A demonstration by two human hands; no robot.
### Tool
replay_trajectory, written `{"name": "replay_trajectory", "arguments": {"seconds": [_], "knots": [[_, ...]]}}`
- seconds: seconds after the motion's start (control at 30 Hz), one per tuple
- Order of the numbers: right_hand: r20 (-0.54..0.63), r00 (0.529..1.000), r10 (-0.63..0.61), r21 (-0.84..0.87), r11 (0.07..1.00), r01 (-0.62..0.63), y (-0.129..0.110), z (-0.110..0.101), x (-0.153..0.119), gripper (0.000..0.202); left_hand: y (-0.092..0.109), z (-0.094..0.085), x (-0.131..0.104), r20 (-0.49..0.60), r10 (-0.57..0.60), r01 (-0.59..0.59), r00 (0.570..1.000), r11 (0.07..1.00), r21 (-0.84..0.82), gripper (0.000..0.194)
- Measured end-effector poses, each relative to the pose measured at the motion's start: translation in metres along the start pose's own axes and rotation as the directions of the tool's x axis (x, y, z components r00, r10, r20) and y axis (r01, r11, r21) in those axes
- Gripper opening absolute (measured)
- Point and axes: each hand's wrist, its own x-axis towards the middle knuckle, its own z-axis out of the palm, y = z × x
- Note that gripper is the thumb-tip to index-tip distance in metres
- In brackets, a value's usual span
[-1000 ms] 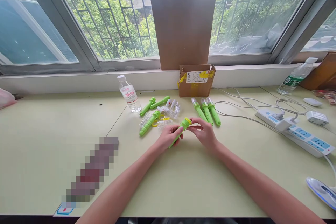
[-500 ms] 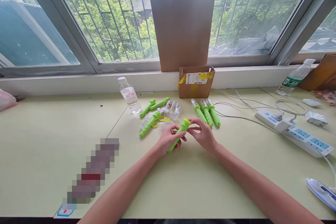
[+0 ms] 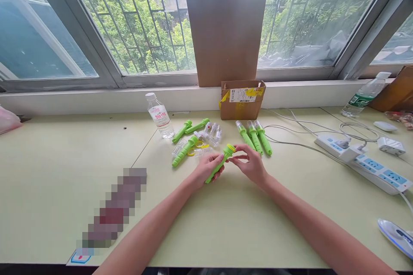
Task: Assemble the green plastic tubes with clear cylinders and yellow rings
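My left hand (image 3: pixel 209 166) is wrapped round a green plastic tube-shaped handle (image 3: pixel 217 168), which tilts with its wide collar up and to the right. A yellow ring (image 3: pixel 230 148) sits at the collar's end. My right hand (image 3: pixel 250 164) reaches in from the right, its curled fingertips against the collar by the ring; their exact grip is partly hidden. Left of the hands lie several similar green handles (image 3: pixel 184 152), clear plastic caps (image 3: pixel 211 139), small white parts (image 3: pixel 207 127) and loose yellow rings (image 3: pixel 199 144). Three green handles with clear caps (image 3: pixel 254 138) lie together beyond my right hand.
An open cardboard box (image 3: pixel 241 109) stands at the back by the window sill. A water bottle (image 3: pixel 160 116) is to its left, another bottle (image 3: pixel 364 95) far right. A power strip (image 3: pixel 368 167) and cables lie at right. A pixelated patch (image 3: pixel 114 206) covers something at left.
The green handle has turned a little in my left hand, whose fingers have shifted along it. My right hand stays at the collar, and the view has tipped slightly.
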Motion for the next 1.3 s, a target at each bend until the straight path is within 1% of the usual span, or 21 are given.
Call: {"name": "replay_trajectory", "arguments": {"seconds": [0.07,0.17,0.27,0.37,0.47,0.57,0.63,0.73,0.8,0.87,0.97,1.03,1.13,1.3], "knots": [[0.006,1.0,-0.003,0.016,1.0,0.003,0.0,0.001,-0.001,0.02,0.0,0.0,0.0,0.019,-0.008,0.009,1.0,1.0,-0.023,0.046],[-0.016,1.0,-0.001,0.023,1.0,0.001,0.001,0.002,-0.002,0.015,-0.002,0.001,-0.002,0.049,-0.008,0.009,0.999,0.999,-0.031,0.044],[-0.039,0.999,-0.011,0.011,1.0,0.012,0.002,0.002,-0.003,0.014,-0.002,0.003,-0.003,0.079,-0.009,0.008,0.997,1.0,0.011,0.037],[-0.049,0.999,-0.022,-0.015,1.0,0.021,0.003,0.002,-0.004,0.014,-0.002,0.004,-0.004,0.102,-0.016,0.009,0.995,0.998,0.069,0.039],[-0.047,0.998,-0.039,-0.039,0.999,0.038,0.002,0.002,-0.004,0.012,-0.002,0.003,-0.003,0.103,-0.032,0.022,0.994,0.995,0.096,0.038],[-0.029,0.995,-0.095,-0.067,0.993,0.093,-0.002,0.0,-0.002,0.01,-0.003,0.003,-0.002,0.103,-0.033,0.024,0.994,0.996,0.087,0.034],[0.007,0.991,-0.136,-0.077,0.988,0.136,-0.005,-0.001,-0.001,0.009,-0.003,0.003,-0.002,0.092,-0.024,0.017,0.995,0.996,0.083,0.031],[0.049,0.987,-0.154,-0.101,0.982,0.158,-0.01,-0.003,-0.001,0.008,-0.002,0.005,-0.004,0.078,-0.029,0.022,0.996,0.995,0.094,0.03],[0.043,0.988,-0.149,-0.13,0.98,0.153,-0.011,-0.003,0.0,0.006,0.0,0.005,-0.004,0.056,-0.037,0.032,0.998,0.995,0.093,0.032],[0.023,0.989,-0.148,-0.149,0.977,0.15,-0.011,-0.003,0.0,0.006,0.0,0.004,-0.003,-0.019,-0.013,0.015,1.0,0.996,0.092,0.035],[-0.005,0.991,-0.136,-0.163,0.978,0.133,-0.008,-0.003,0.001,0.007,-0.003,0.004,0.0,-0.169,0.076,-0.055,0.983,0.99,0.129,0.036],[-0.011,0.994,-0.108,-0.172,0.98,0.104,-0.005,-0.003,0.001,0.01,-0.007,0.004,0.003,-0.225,0.131,-0.093,0.966,0.981,0.172,0.035],[-0.006,0.998,-0.057,-0.167,0.984,0.055,-0.001,-0.004,0.003,0.015,-0.012,0.005,0.005,-0.236,0.176,-0.125,0.956,0.969,0.214,0.034],[0.012,1.0,-0.001,-0.123,0.992,0.002,0.001,-0.005,0.004,0.023,-0.013,0.005,0.005,-0.197,0.177,-0.129,0.964,0.963,0.236,0.037]]}}
